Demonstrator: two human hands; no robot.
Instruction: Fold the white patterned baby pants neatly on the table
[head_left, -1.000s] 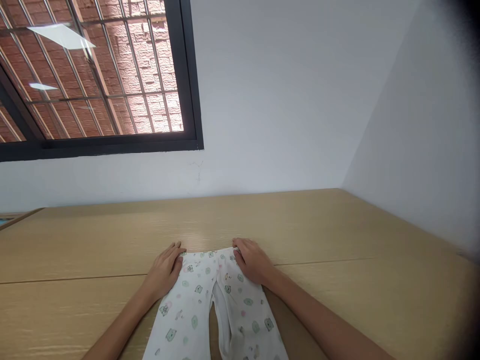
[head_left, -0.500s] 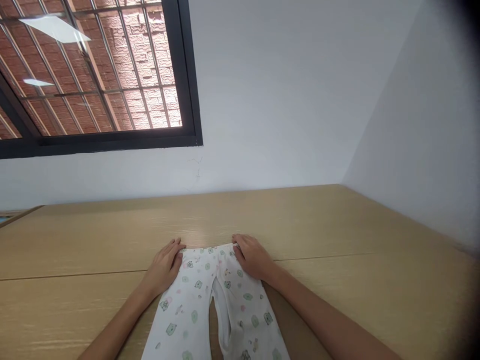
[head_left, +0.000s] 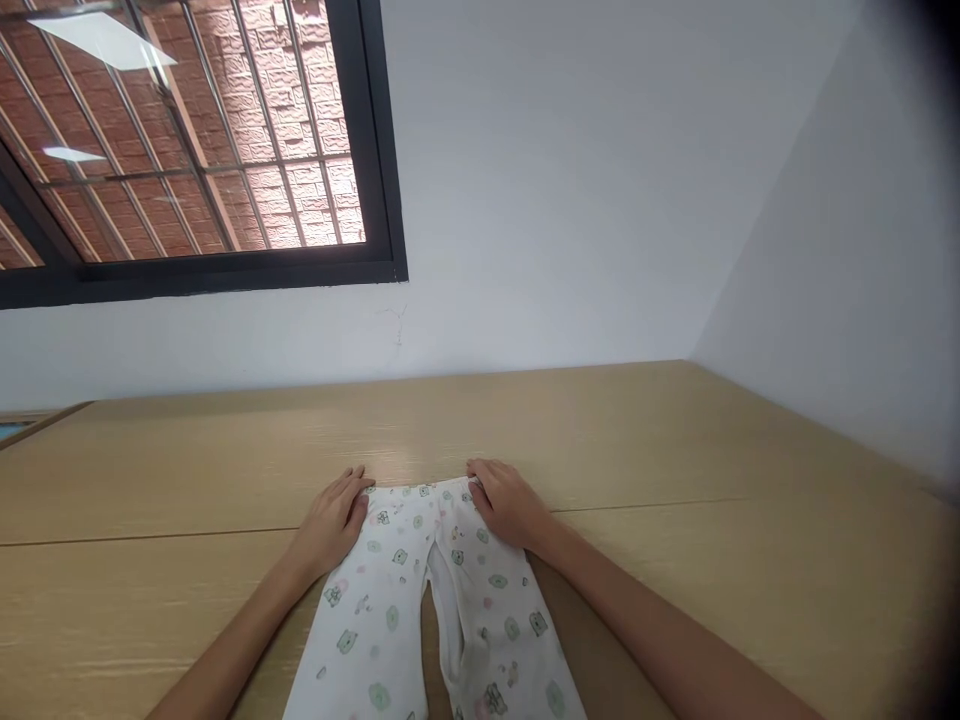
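Observation:
A pair of white pants [head_left: 397, 600] with a print of green and pink little animals lies on the wooden tabletop, waistband away from me and legs toward me. The legs run out of view at the bottom. My left hand [head_left: 334, 520] is closed on the left corner of the waistband, thumb along the side of the cloth. At the opposite corner, my right hand [head_left: 510, 503] has its fingers curled over the waistband edge and its thumb on the fabric. Some fingertips are hidden at both corners. Between the legs a gap shows the wood, and the right leg's inner edge is folded.
The light wooden surface [head_left: 187, 460] has a seam running across it and meets a white wall [head_left: 562, 200] at the back and right. A dark-framed window [head_left: 225, 270] with metal bars is at upper left.
The view has tilted slightly, so everything sits a little higher. Both hands keep their places on the pants' waistband, which looks the same.

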